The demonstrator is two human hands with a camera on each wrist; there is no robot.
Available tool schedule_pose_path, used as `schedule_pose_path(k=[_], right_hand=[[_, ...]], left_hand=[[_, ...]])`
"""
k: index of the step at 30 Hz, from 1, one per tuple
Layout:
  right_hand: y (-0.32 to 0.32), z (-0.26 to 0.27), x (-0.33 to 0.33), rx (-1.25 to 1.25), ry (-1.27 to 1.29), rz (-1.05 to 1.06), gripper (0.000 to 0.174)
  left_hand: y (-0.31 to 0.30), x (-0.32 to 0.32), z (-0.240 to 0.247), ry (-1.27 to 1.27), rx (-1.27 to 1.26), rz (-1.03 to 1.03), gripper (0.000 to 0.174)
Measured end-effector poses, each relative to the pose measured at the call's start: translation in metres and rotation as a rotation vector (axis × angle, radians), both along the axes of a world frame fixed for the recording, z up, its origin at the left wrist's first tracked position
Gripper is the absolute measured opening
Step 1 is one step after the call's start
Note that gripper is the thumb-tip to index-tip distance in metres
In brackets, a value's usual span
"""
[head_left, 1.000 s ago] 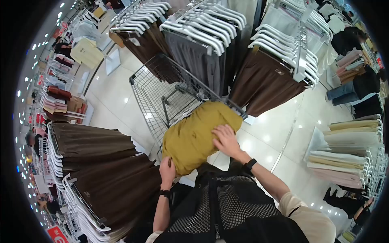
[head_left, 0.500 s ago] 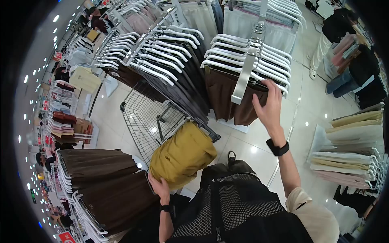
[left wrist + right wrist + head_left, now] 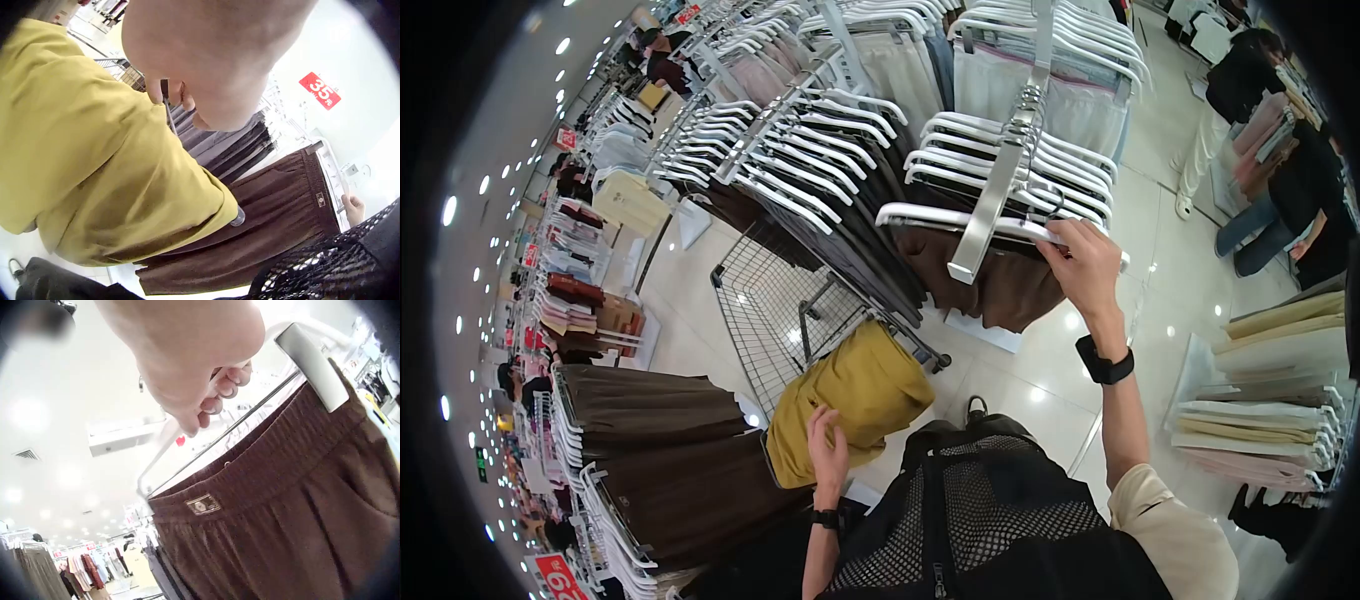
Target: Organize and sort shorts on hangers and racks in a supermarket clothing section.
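Observation:
My right hand (image 3: 1085, 268) has its fingers curled round the white hanger (image 3: 960, 219) at the front of the rack. From that hanger hang brown trousers (image 3: 281, 506) with a gathered waistband and a small label, seen close in the right wrist view. The mustard-yellow cloth bundle (image 3: 865, 395) lies at the cart's near end. Over it is my left hand (image 3: 828, 450), its fingers loosely bent; in the left wrist view the fingers are near the yellow cloth (image 3: 112, 156), and whether they touch it I cannot tell.
The wire cart (image 3: 765, 300) stands below the racks. A metal rack arm (image 3: 990, 210) points toward me beside the right hand. More brown garments (image 3: 690, 490) hang at the lower left, pale ones (image 3: 1250, 420) at the right. People stand at the upper right.
My right hand has gone from the yellow bundle to the rack and taken hold of the front hanger, which has come away from those behind. The left hand has moved onto the bundle's near side.

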State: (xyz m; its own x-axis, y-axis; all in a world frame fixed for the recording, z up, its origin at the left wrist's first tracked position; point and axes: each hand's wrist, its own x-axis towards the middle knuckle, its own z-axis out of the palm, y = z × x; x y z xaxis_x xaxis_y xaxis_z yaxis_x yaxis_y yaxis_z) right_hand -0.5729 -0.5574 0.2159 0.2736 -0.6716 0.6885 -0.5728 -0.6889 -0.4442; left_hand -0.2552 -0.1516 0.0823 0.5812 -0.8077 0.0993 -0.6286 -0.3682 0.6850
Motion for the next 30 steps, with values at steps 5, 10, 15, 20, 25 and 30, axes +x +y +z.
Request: schedule_pose_path(k=[5,10,15,20,25,30], right_hand=[[0.026,0.027,-0.034,-0.086,0.161,0.219,0.023],[0.047,0.056,-0.039,-0.118,0.151,0.399,0.025],[0.058,0.092,-0.014,-0.153,0.032,0.420,0.025],[0.046,0.121,0.018,-0.193,-0.148,0.362,0.025],[0.033,0.142,0.043,-0.216,-0.190,0.348,0.029],[0.047,0.149,0.078,-0.162,-0.098,0.392,0.025]], left_hand=[[-0.044,-0.009,0.005,0.276,-0.150,-0.007,0.037],[-0.116,-0.004,-0.015,0.494,-0.089,-0.330,0.054],[-0.132,-0.017,-0.045,0.526,0.189,-0.584,0.054],[-0.111,-0.049,-0.056,0.556,0.385,-0.599,0.054],[-0.085,-0.058,-0.054,0.602,0.459,-0.560,0.055],[-0.055,-0.044,-0.049,0.636,0.497,-0.480,0.055]])
